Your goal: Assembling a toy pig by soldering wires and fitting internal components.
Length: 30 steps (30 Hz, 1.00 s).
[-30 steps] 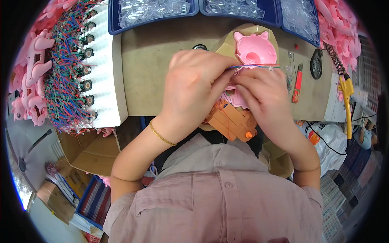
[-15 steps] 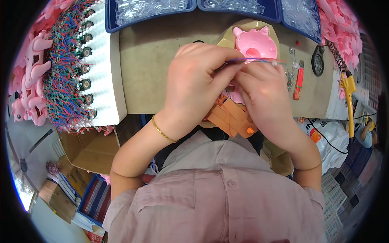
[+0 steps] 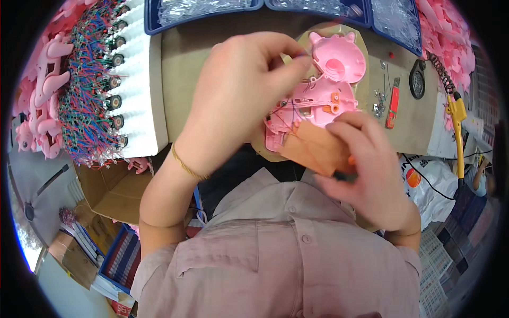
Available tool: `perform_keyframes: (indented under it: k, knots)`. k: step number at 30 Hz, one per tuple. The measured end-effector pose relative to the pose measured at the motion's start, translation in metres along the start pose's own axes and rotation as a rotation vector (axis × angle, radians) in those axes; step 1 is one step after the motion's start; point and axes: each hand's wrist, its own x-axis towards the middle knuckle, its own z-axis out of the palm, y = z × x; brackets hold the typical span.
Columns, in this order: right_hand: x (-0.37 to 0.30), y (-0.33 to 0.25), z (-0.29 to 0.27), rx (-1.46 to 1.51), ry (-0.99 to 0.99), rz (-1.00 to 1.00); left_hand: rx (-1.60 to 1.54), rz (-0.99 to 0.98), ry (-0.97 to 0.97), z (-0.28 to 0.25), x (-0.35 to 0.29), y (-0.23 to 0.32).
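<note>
My left hand (image 3: 249,79) is raised over the worktop, thumb and forefinger pinched together. A trace of blue shows at its fingertips and a blurred red strand beyond, apparently thin wires. Below and to the right lies an opened pink plastic toy shell (image 3: 323,95) shaped like an animal, its round head hollow with two ears, with small orange parts and wires inside the body. My right hand (image 3: 371,169), smeared by motion, has its fingers round the right end of an orange plastic box (image 3: 315,146) at the shell's near edge. Thin wires run across that box.
Blue bins (image 3: 204,13) of clear plastic parts line the back. A white ridged tray (image 3: 140,90) of wired round parts stands left, beside pink toy pieces (image 3: 50,79). A red utility knife (image 3: 393,103), small screws (image 3: 379,103), a black round object (image 3: 417,79) and a yellow tool (image 3: 457,116) are right.
My hands have moved apart from the wires they both held. The left rose a little; the right dropped toward me onto the orange box, uncovering the pink shell.
</note>
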Motion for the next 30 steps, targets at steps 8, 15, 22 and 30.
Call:
perform_keyframes:
  k: [8,15,22,30]
  knots:
    - [0.033,0.039,0.014,0.123,0.174,-0.355,-0.609,0.078,0.121,0.008,-0.01,-0.03]
    - [0.04,0.028,-0.001,0.084,0.14,-0.306,0.542,0.804,0.307,0.013,-0.066,-0.073]
    - [0.049,0.032,-0.008,-0.012,0.037,-0.356,0.809,0.644,0.221,0.02,-0.085,-0.074]
    - [0.032,0.04,-0.016,0.03,0.191,-0.162,0.627,0.631,0.155,-0.009,-0.064,-0.043]
